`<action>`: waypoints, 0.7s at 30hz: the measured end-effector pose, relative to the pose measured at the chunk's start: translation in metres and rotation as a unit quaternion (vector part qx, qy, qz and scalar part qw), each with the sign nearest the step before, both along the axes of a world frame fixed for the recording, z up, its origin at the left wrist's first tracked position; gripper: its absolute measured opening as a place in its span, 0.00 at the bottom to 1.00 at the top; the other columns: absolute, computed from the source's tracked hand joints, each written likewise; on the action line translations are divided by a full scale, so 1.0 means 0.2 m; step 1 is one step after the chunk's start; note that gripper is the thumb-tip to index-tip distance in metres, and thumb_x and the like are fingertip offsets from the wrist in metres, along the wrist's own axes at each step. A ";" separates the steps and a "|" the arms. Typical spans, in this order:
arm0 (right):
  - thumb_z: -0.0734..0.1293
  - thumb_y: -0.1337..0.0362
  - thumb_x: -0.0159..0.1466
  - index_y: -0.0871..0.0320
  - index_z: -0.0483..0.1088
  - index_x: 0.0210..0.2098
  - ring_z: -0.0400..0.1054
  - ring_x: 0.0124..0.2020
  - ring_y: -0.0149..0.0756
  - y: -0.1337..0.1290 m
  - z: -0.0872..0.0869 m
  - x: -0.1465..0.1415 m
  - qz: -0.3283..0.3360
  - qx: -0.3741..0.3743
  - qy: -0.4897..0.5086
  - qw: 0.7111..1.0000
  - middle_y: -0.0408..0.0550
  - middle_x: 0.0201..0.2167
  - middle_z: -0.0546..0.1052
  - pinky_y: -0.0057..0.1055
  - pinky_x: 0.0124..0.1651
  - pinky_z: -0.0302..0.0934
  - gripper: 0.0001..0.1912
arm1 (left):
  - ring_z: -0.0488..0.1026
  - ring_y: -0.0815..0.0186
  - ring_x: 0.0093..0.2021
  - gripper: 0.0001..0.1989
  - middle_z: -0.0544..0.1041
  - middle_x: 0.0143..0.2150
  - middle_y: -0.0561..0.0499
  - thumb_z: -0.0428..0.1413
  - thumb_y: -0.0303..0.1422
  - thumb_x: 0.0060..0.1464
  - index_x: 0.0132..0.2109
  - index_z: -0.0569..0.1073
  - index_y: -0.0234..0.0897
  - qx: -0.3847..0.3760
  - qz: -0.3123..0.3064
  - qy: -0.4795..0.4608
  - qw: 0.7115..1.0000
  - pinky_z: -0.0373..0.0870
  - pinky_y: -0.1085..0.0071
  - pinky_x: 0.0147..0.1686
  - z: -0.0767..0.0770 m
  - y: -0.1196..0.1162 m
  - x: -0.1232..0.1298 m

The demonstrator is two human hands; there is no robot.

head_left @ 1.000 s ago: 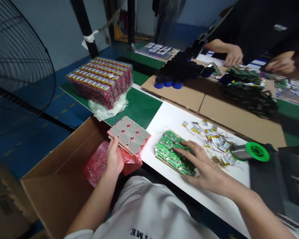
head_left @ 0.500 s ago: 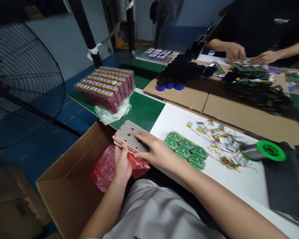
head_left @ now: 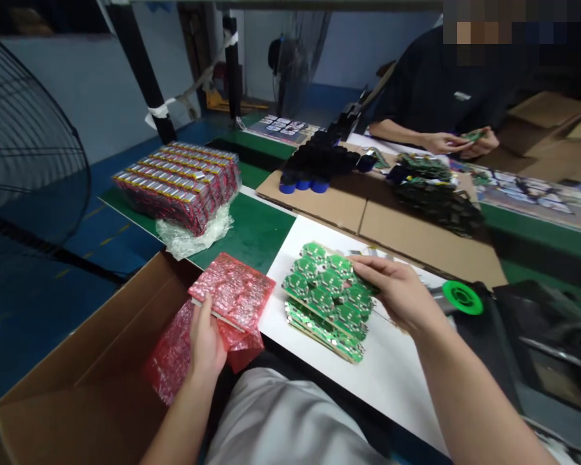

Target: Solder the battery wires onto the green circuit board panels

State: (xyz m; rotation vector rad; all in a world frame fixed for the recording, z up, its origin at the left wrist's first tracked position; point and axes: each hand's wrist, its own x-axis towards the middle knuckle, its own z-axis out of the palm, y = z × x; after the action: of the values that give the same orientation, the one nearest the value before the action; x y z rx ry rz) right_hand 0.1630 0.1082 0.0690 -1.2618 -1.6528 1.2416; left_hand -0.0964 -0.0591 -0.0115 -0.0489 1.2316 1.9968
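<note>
Left hand (head_left: 206,342) grips board stack (head_left: 221,319), seems wrapped in red bubble film (head_left: 172,355), above cardboard box (head_left: 77,361). Right hand (head_left: 397,290) closed on edge of green circuit board (head_left: 329,290), over white table (head_left: 392,387).

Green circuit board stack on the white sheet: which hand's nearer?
Right. The right hand has its fingers on the green circuit board stack at its edge. The left hand is apart from the stack, holding a red bubble-wrapped pack by the cardboard box.

Glossy green circuit boards (head_left: 326,300), red plastic bubble wrap (head_left: 169,361), matt cardboard carton (head_left: 77,361).
</note>
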 end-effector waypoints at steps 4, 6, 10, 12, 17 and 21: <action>0.74 0.37 0.55 0.54 0.84 0.35 0.78 0.40 0.53 -0.05 -0.05 0.16 -0.016 0.042 -0.109 0.993 0.56 0.35 0.85 0.54 0.47 0.73 0.27 | 0.76 0.53 0.63 0.11 0.83 0.55 0.46 0.63 0.40 0.64 0.50 0.79 0.40 -0.021 -0.001 -0.002 1.000 0.67 0.54 0.68 0.00 0.01 -0.01; 0.73 0.38 0.57 0.54 0.84 0.38 0.75 0.51 0.61 -0.06 -0.08 0.17 -0.028 0.096 -0.157 0.983 0.60 0.44 0.84 0.65 0.60 0.64 0.26 | 0.75 0.53 0.63 0.10 0.83 0.54 0.47 0.63 0.39 0.64 0.49 0.79 0.41 -0.026 -0.002 0.000 1.000 0.68 0.53 0.68 0.01 0.02 -0.01; 0.67 0.43 0.67 0.57 0.81 0.51 0.67 0.62 0.64 -0.15 -0.09 -0.04 0.050 0.184 -0.195 0.962 0.65 0.55 0.79 0.69 0.68 0.53 0.27 | 0.75 0.51 0.64 0.14 0.83 0.56 0.46 0.65 0.39 0.60 0.51 0.80 0.41 -0.011 -0.012 0.021 1.000 0.68 0.52 0.68 0.04 0.02 0.01; 0.68 0.46 0.69 0.55 0.79 0.57 0.66 0.65 0.60 -0.21 -0.09 -0.23 0.151 0.201 -0.191 0.949 0.63 0.61 0.76 0.64 0.69 0.56 0.25 | 0.74 0.51 0.65 0.17 0.82 0.57 0.46 0.67 0.40 0.59 0.53 0.79 0.41 0.003 -0.017 0.035 0.999 0.67 0.53 0.68 0.07 0.01 0.03; 0.83 0.47 0.51 0.60 0.68 0.69 0.61 0.70 0.64 -0.31 -0.13 -0.63 0.344 0.189 -0.175 0.903 0.69 0.69 0.67 0.61 0.71 0.56 0.52 | 0.77 0.50 0.61 0.27 0.83 0.57 0.45 0.72 0.44 0.53 0.57 0.78 0.44 0.040 -0.039 0.058 0.997 0.70 0.54 0.66 0.08 -0.03 0.07; 0.81 0.53 0.54 0.61 0.67 0.69 0.65 0.67 0.62 -0.26 -0.12 -0.67 0.391 0.149 -0.152 0.895 0.69 0.66 0.70 0.60 0.68 0.61 0.48 | 0.80 0.49 0.58 0.33 0.83 0.54 0.43 0.75 0.49 0.47 0.57 0.79 0.43 0.048 -0.047 0.053 0.996 0.73 0.53 0.63 0.04 -0.07 0.08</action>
State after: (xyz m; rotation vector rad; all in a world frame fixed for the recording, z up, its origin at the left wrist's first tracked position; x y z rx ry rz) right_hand 0.0282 0.0561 0.0446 -0.6124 -2.6198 1.1741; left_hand -0.0801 -0.0721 -0.0029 0.1615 1.1798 1.9957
